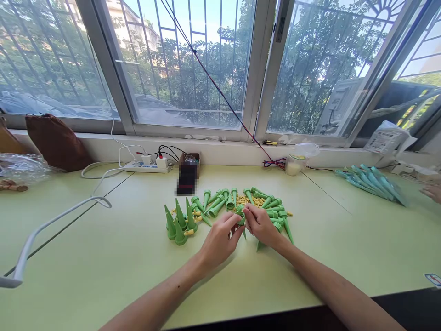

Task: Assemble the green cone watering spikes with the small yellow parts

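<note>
My left hand [220, 239] grips a green cone piece [241, 218] by its round ribbed end, the opening turned up toward me. Beside it, my right hand [261, 224] has its fingers pinched together at the rim of that piece; whatever is between them is too small to make out. Behind my hands lie several green cones [217, 207] around a heap of small yellow pieces [245, 201]. To the left, several green cones [179, 232] stand point up, with a few yellow pieces [189, 232] beside them.
A power strip [146, 167], a small box [193, 161] and a jar [295, 164] are at the back of the table [113, 257]. Packed teal items [374, 184] lie right, near another person's hand [431, 193]. A white curved stand [44, 230] reaches in from the left.
</note>
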Motion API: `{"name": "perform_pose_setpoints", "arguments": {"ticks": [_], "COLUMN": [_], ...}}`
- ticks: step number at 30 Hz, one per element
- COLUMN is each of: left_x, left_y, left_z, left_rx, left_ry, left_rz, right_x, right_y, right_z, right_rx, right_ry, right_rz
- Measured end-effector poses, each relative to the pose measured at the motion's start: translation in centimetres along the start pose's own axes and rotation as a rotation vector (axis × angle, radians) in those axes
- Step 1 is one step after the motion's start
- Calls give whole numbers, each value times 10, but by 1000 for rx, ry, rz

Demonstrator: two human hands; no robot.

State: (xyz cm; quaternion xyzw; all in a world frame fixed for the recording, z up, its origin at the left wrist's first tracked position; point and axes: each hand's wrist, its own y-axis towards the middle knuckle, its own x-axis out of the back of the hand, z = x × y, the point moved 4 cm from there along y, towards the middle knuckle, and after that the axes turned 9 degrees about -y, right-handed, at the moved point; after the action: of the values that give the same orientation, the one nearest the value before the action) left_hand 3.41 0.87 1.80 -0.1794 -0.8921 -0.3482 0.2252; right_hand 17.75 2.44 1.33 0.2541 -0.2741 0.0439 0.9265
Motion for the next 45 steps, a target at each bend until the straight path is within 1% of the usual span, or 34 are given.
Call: {"name": "perform_pose_setpoints", "arguments": {"ticks": [8,20,35,45], "left_x": [0,-1,0,0], "left_y": [1,1,0,1], "left_z": [1,1,0,-3], "left_rx": [14,47,33,27], "left_ry": [-20,-25,-33,-37], "left_rz": [-18,-19,-37,-30], "right_x": [0,-1,-1,-1], "right_y": [-1,0,0,-1], "right_z": [2,-3,1,0], "right_rx": [-8,12,-20,-4], "right_ry": [-10,-22,-25,-26], "right_rz": [8,-12,-1,3]}}
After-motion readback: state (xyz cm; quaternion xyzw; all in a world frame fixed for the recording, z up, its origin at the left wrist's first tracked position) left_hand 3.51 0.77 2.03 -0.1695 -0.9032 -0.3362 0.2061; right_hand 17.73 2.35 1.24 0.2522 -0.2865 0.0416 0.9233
